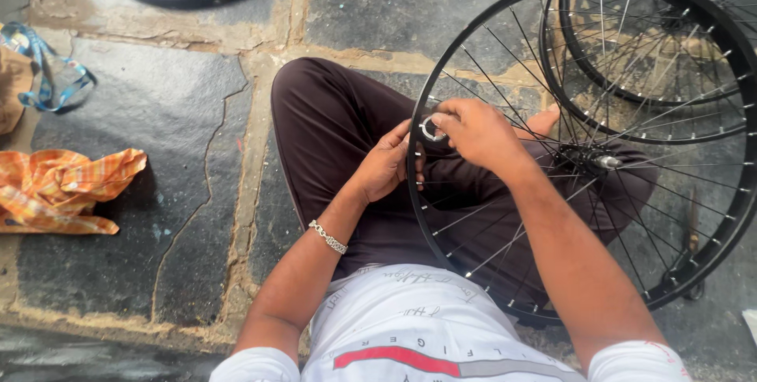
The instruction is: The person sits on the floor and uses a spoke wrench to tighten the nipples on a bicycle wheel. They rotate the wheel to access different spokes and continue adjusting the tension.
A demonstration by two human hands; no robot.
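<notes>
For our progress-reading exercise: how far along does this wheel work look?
Done: the black wheel is already laced with spokes to its hub. In hand: left hand steadies the rim while right hand works a small round tool there. Left: cannot tell how many spokes remain.

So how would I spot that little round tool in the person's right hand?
Start at the big black wheel across the seated person's lap. On its rim's left edge the two hands meet, left hand behind the rim, right hand in front. The tool is the small silvery ring pinched in the right hand's fingertips, the only shiny round piece there, unlike the thin straight spokes.
</notes>
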